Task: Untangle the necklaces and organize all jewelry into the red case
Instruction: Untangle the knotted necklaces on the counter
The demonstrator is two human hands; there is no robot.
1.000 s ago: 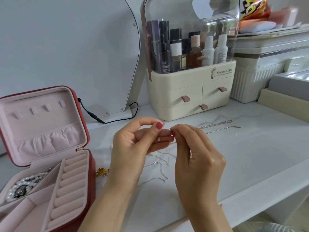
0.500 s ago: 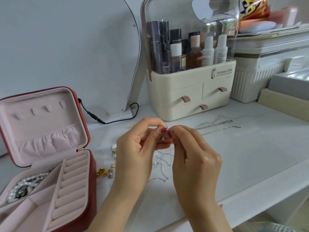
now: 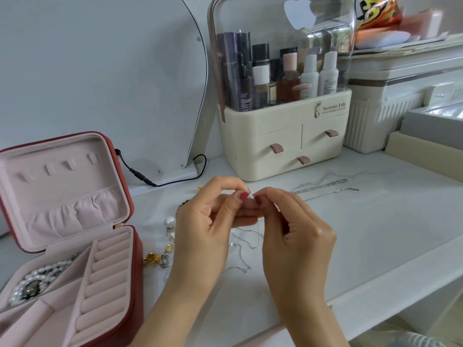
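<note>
My left hand and my right hand meet above the white desk and pinch the top of a thin silver necklace between thumbs and forefingers. Its fine chain hangs down and trails in loops on the desk below. The red case stands open at the left with a pink lining; a pearl necklace lies in its front left compartment. Two more silver chains lie stretched out to the right of my hands. Small earrings and a pearl piece lie between the case and my left wrist.
A cream cosmetics organiser with drawers and bottles stands behind my hands. A round mirror leans at the back left, its black cable on the desk. Ribbed white boxes stand at the right. The desk's front edge runs diagonally.
Both hands have drifted slightly right and closer together on the chain's top. More of the earrings by the case have come into sight.
</note>
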